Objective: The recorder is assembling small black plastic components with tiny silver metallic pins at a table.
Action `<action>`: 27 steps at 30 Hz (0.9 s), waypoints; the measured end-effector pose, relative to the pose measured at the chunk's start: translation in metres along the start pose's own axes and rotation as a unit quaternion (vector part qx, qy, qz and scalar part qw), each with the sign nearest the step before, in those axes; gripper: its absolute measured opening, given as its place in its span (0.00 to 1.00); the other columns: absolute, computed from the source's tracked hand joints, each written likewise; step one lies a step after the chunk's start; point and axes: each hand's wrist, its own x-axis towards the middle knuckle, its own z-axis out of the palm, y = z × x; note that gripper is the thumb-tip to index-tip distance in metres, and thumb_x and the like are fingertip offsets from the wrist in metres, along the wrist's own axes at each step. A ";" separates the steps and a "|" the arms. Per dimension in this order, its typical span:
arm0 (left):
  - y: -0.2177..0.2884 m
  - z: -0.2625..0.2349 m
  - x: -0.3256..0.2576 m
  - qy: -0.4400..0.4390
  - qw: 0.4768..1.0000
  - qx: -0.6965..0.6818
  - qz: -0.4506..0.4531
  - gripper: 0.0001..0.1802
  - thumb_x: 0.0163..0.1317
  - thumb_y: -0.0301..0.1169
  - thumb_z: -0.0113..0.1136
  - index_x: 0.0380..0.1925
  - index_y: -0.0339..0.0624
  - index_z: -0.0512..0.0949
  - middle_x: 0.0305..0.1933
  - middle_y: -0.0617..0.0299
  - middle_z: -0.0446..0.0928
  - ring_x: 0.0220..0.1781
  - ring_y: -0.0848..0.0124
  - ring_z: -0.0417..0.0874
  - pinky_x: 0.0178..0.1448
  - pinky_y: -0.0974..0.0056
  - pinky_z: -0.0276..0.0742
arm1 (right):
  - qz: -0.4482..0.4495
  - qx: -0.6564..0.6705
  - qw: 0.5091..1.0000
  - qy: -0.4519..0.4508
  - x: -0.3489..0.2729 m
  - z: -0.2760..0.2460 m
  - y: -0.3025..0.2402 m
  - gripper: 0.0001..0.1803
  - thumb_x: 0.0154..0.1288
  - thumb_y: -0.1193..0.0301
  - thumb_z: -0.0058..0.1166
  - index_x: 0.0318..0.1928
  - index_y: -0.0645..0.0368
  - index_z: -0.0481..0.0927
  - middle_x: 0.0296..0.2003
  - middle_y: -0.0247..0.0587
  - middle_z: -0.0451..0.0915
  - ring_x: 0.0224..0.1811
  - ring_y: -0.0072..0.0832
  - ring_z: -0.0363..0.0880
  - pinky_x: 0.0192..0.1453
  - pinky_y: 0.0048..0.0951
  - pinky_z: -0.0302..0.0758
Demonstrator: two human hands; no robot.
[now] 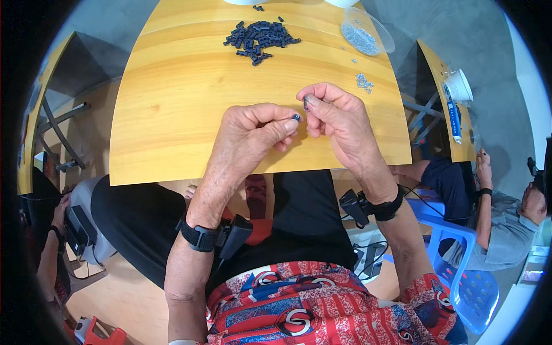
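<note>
Over the near part of a yellow wooden table (172, 103), my left hand (253, 135) pinches a tiny dark part (296, 117) between thumb and forefinger. My right hand (336, 115) is right beside it, its fingertips closed on another small dark piece (306, 103). The two pieces are almost touching. A pile of small black parts (260, 34) lies at the far middle of the table. At the far right, a clear plastic container (365, 31) holds small silvery screws, and a few loose screws (364, 83) lie just beyond my right hand.
Both wrists carry black bands with small devices. A person in a grey shirt sits at the right by a blue plastic chair (468, 282), near another table with a white cup (458, 86). Another person's arm shows at the left edge.
</note>
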 end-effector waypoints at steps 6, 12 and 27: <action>-0.001 0.001 -0.001 0.012 1.000 -0.005 0.002 0.06 0.59 0.23 0.60 0.35 0.31 0.81 0.26 0.63 0.79 0.25 0.81 0.75 0.31 0.76 0.73 | -0.021 0.105 0.994 0.017 -0.004 0.008 0.006 0.07 0.66 0.73 0.51 0.40 0.63 0.78 0.23 0.28 0.73 0.22 0.15 0.67 0.26 0.16 0.65; 0.002 -0.001 -0.001 0.004 1.000 0.020 0.004 0.08 0.60 0.27 0.61 0.38 0.35 0.82 0.28 0.61 0.81 0.27 0.78 0.78 0.32 0.73 0.75 | -0.064 0.061 0.996 0.021 -0.006 0.013 0.011 0.08 0.65 0.73 0.52 0.41 0.65 0.78 0.23 0.29 0.73 0.22 0.13 0.66 0.26 0.16 0.65; 0.003 0.001 -0.002 0.016 1.000 -0.011 -0.002 0.05 0.59 0.23 0.59 0.34 0.32 0.82 0.25 0.63 0.79 0.25 0.80 0.75 0.30 0.76 0.73 | -0.083 0.066 0.993 0.041 -0.008 0.020 0.012 0.08 0.64 0.75 0.53 0.41 0.67 0.79 0.28 0.32 0.78 0.22 0.13 0.67 0.25 0.15 0.66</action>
